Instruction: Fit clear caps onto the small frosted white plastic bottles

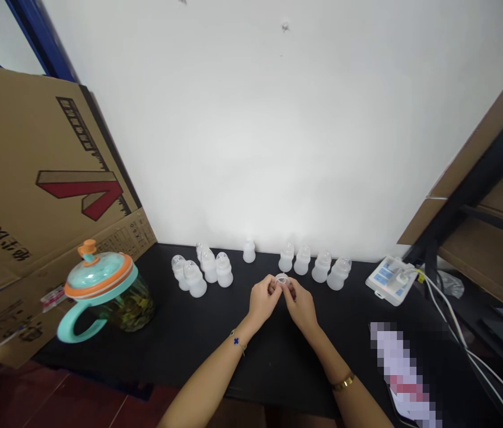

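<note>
Behind the black table (pixel 175 339) before me I see a white wall (pixel 251 131), brightly lit, with a chipped spot. Left of the table stands printed cardboard (pixel 6 137); up beyond it, a blue frame (pixel 40 38). Right of the table is a dark frame (pixel 492 160). Below the table's left end, I see red floor tiles (pixel 82 401).

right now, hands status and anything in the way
Left hand and right hand both on clear round piece. Bottles to either side and beyond. Nothing seen blocking.

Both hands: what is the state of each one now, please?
Left hand: closed, holding a small translucent round piece.
Right hand: closed, holding the same piece from the other side.
</note>
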A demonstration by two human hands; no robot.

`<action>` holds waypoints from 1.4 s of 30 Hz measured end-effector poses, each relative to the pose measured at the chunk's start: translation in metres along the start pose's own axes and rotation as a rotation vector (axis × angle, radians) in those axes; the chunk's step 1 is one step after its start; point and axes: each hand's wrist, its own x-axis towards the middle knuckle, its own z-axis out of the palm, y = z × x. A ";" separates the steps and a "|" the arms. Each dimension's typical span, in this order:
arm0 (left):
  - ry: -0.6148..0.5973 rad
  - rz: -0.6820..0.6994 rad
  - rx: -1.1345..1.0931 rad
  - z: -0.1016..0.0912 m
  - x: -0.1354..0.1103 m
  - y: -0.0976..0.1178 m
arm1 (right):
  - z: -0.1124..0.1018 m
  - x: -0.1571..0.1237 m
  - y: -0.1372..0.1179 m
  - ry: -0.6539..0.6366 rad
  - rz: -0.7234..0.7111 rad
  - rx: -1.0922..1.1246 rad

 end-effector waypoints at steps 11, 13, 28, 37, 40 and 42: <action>0.002 -0.008 0.008 0.001 -0.001 -0.001 | 0.000 -0.001 0.000 0.005 -0.006 -0.019; -0.001 -0.009 -0.008 0.001 -0.001 -0.001 | 0.000 -0.001 0.000 0.006 -0.006 -0.013; 0.001 -0.023 -0.042 0.000 0.000 0.002 | 0.001 -0.002 -0.001 0.004 -0.020 -0.018; -0.017 -0.029 -0.014 0.000 -0.001 0.003 | 0.001 0.000 0.001 0.009 -0.006 -0.006; -0.030 -0.029 -0.006 0.000 -0.001 0.004 | 0.001 -0.001 0.003 0.017 0.009 -0.009; -0.045 -0.029 -0.015 0.000 -0.002 0.005 | 0.001 0.000 0.004 0.021 0.018 0.005</action>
